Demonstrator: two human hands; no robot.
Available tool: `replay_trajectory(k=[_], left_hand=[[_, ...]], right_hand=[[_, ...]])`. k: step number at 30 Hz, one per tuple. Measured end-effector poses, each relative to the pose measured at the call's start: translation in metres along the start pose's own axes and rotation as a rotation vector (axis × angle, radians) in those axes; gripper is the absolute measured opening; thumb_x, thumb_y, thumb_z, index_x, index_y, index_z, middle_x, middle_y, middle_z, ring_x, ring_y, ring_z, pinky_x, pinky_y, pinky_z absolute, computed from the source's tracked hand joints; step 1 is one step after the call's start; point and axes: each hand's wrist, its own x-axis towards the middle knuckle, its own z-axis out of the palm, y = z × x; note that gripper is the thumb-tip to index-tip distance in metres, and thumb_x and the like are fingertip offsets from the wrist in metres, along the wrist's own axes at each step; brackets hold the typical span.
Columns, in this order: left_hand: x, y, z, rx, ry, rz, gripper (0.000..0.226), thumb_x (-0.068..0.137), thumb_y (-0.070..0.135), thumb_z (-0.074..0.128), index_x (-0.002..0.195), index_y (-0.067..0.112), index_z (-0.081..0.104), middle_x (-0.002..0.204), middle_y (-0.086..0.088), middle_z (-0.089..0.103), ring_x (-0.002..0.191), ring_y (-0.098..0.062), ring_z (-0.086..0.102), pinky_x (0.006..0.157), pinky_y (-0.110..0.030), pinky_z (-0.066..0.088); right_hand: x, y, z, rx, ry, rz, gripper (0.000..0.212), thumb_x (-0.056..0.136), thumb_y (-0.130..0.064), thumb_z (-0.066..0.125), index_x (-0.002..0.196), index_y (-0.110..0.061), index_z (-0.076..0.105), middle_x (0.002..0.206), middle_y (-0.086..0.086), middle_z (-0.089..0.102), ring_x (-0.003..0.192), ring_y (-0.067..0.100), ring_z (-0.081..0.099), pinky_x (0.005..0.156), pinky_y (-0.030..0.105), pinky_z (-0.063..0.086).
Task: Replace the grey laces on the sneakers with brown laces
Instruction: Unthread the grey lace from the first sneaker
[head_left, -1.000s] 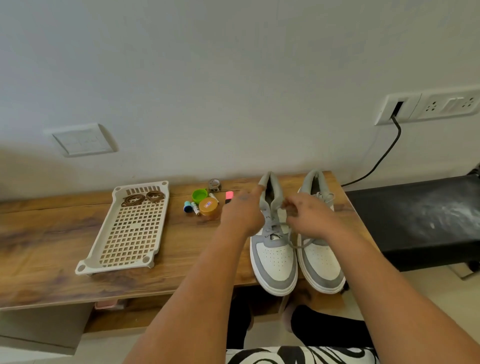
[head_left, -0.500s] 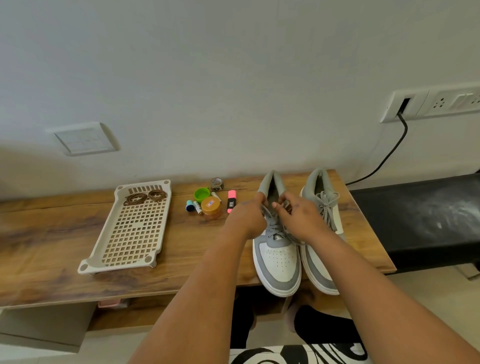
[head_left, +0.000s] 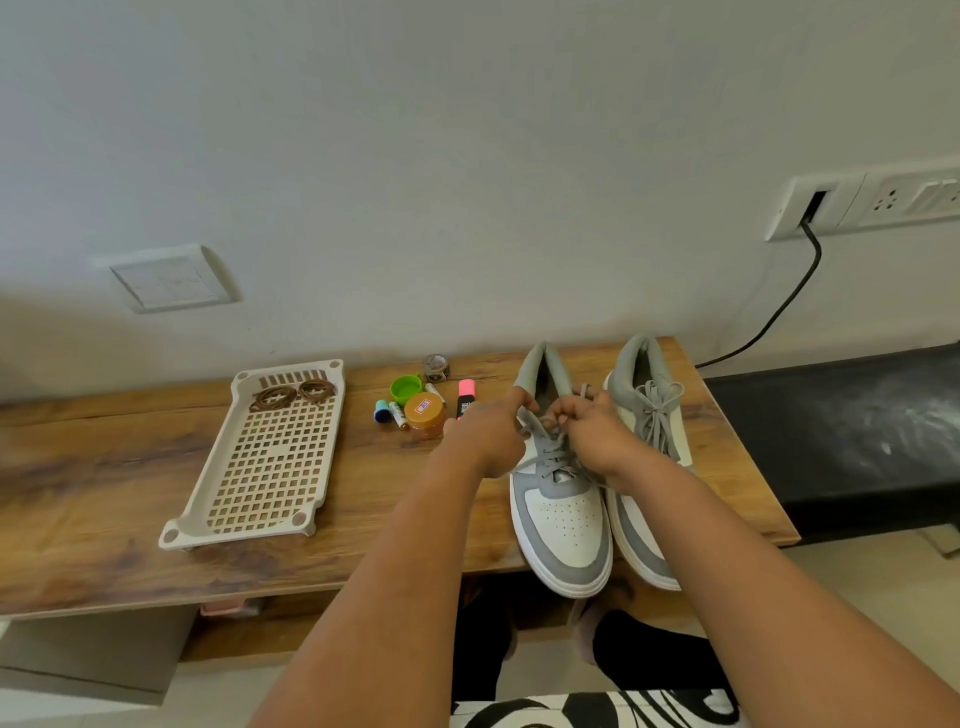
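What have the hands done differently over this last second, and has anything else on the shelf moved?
The right hand drew in from between the shoes to meet the left hand over the left sneaker; both now pinch its grey lace. The right sneaker, brown laces and tray stayed put.

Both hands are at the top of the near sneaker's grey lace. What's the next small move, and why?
Probably pull the knot loose: the left hand and right hand pinch the grey lace at the left sneaker top, still fully threaded; brown laces wait in the tray.
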Motion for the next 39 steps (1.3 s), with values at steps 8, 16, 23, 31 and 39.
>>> replay_trajectory(k=[8, 16, 23, 31, 39], left_hand=[[0.0, 0.004, 0.0, 0.007, -0.014, -0.009, 0.064, 0.085, -0.002, 0.039, 0.135, 0.038, 0.039, 0.126, 0.001, 0.062, 0.116, -0.023, 0.045, 0.089, -0.045, 0.033], [-0.001, 0.0, 0.003, -0.1, 0.005, 0.011, 0.042, 0.096, 0.017, 0.048, 0.134, 0.035, 0.041, 0.122, -0.001, 0.062, 0.112, -0.023, 0.048, 0.09, -0.043, 0.036], [0.0, 0.003, 0.0, -0.335, -0.016, 0.029, 0.037, 0.095, 0.012, 0.051, 0.131, 0.019, 0.046, 0.092, -0.01, 0.054, 0.07, -0.015, 0.048, 0.061, -0.028, 0.041], [-0.005, -0.002, -0.005, -0.294, -0.053, 0.041, 0.043, 0.096, 0.015, 0.056, 0.136, 0.028, 0.045, 0.105, -0.008, 0.059, 0.089, -0.023, 0.057, 0.081, -0.036, 0.048], [-0.003, -0.002, -0.005, -0.281, -0.093, 0.059, 0.05, 0.095, 0.006, 0.052, 0.136, 0.033, 0.043, 0.093, 0.001, 0.057, 0.078, -0.019, 0.057, 0.076, -0.036, 0.054]], right_hand=[[-0.006, 0.006, -0.015, 1.191, -0.008, 0.296, 0.026, 0.091, -0.032, 0.056, 0.073, -0.014, 0.058, 0.07, 0.001, 0.054, 0.065, 0.017, 0.049, 0.065, 0.031, 0.042], [-0.004, -0.004, -0.034, -0.328, 0.176, -0.091, 0.043, 0.078, -0.041, 0.077, 0.06, -0.014, 0.049, 0.064, 0.002, 0.051, 0.061, 0.016, 0.049, 0.062, 0.031, 0.04], [-0.013, -0.002, -0.012, -0.612, 0.323, -0.445, 0.023, 0.094, -0.027, 0.059, 0.116, -0.028, 0.066, 0.135, 0.002, 0.044, 0.122, 0.026, 0.038, 0.096, 0.042, 0.035], [-0.003, 0.005, -0.001, -0.471, 0.214, -0.243, 0.011, 0.094, -0.039, 0.058, 0.09, -0.033, 0.067, 0.137, -0.006, 0.044, 0.13, 0.026, 0.03, 0.107, 0.045, 0.027], [-0.013, -0.014, -0.05, 1.096, 0.232, 0.111, 0.03, 0.099, -0.036, 0.049, 0.081, -0.015, 0.059, 0.076, -0.001, 0.064, 0.075, 0.013, 0.054, 0.072, 0.032, 0.04]])
